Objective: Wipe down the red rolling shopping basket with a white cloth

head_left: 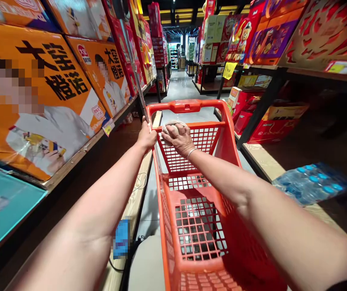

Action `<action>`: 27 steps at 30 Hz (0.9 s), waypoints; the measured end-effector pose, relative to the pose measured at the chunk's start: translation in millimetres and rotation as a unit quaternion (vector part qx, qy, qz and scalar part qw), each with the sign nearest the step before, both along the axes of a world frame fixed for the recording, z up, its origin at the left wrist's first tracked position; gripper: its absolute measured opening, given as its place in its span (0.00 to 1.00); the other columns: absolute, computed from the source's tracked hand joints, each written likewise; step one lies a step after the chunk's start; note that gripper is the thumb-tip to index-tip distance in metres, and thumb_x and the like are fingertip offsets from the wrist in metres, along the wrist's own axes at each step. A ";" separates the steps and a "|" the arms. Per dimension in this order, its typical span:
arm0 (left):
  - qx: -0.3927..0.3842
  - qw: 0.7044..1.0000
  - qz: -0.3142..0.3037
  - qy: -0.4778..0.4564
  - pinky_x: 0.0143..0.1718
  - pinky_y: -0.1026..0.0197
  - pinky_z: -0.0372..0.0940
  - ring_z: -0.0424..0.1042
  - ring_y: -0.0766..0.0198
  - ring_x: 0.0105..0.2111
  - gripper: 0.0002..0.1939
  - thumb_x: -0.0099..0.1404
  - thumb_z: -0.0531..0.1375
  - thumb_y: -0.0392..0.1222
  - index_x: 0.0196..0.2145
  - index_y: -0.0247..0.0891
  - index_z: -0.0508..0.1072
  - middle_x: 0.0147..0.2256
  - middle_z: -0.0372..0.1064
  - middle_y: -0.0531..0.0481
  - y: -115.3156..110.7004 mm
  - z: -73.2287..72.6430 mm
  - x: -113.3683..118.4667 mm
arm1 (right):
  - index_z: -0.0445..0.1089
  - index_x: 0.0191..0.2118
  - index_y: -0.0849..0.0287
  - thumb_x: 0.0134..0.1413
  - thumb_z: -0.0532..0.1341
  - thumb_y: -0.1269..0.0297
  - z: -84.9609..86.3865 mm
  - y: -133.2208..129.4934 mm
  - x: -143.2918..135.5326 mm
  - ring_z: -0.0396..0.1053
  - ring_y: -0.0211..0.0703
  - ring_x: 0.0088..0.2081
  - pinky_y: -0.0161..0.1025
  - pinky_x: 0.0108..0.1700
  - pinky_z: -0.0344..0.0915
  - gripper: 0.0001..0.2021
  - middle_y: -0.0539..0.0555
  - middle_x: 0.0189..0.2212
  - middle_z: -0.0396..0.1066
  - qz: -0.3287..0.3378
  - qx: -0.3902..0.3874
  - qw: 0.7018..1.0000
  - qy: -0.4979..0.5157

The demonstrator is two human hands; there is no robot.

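Note:
A red plastic shopping cart with grid walls stands before me, nothing visible in its basket. My left hand is closed at the cart's upper left corner, around the lower end of a thin metal pole that rises up and to the left. Just right of it, my right hand presses a light grey cloth against the top of the cart's far grid panel, its fingers bent over the cloth. A thin bracelet circles the right wrist.
Shelves with orange boxes line the left side. Red and purple boxes fill the right shelves, above a pack of water bottles. A blue item lies on the low wooden ledge at left. The aisle floor runs ahead.

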State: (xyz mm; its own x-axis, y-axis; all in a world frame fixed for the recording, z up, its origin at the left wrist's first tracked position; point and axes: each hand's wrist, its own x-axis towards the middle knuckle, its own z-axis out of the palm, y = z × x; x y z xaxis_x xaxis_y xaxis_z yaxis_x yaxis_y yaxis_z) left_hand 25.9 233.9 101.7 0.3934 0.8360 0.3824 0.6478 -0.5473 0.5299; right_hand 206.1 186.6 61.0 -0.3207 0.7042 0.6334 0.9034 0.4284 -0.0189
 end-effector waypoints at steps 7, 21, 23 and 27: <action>-0.031 0.987 0.094 -0.124 0.67 0.46 0.60 0.66 0.49 0.63 0.38 0.61 0.60 0.39 0.67 0.34 0.56 0.60 0.66 0.38 0.7 -6.9 9.9 | 0.64 0.64 0.43 0.72 0.52 0.61 -49.0 0.6 0.2 0.49 0.60 0.64 0.62 0.60 0.52 0.19 0.55 0.67 0.58 -0.039 -0.011 0.998 -0.044; 0.109 0.978 0.151 0.097 0.74 0.43 0.43 0.32 0.53 0.75 0.40 0.67 0.53 0.36 0.74 0.37 0.48 0.75 0.34 0.46 -40.9 12.9 30.1 | 0.77 0.45 0.48 0.61 0.61 0.61 -85.9 -60.2 19.2 0.60 0.55 0.51 0.48 0.49 0.61 0.10 0.60 0.48 0.71 -0.036 -0.204 0.966 -0.153; 0.121 0.973 0.105 0.167 0.73 0.42 0.43 0.29 0.54 0.75 0.33 0.69 0.53 0.41 0.71 0.43 0.59 0.74 0.43 0.51 -42.8 14.3 30.6 | 0.76 0.49 0.50 0.68 0.54 0.61 -59.3 -47.5 22.9 0.59 0.54 0.51 0.47 0.49 0.60 0.14 0.60 0.49 0.70 -0.052 -0.177 0.972 -0.143; 0.099 0.959 0.093 0.250 0.71 0.32 0.40 0.20 0.51 0.75 0.28 0.72 0.50 0.55 0.65 0.47 0.68 0.72 0.52 0.53 -40.1 15.4 30.1 | 0.74 0.55 0.50 0.72 0.48 0.61 -21.3 -35.0 45.2 0.55 0.55 0.53 0.50 0.55 0.56 0.18 0.60 0.57 0.67 -0.115 -0.073 0.988 -0.078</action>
State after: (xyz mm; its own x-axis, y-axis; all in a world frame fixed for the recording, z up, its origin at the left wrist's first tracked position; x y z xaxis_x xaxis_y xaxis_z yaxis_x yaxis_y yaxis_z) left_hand 56.0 193.7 117.1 0.4192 0.8405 0.3432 0.8903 -0.4547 0.0262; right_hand 251.3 151.6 39.6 -0.2272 0.8500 0.4753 0.9733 0.2145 0.0816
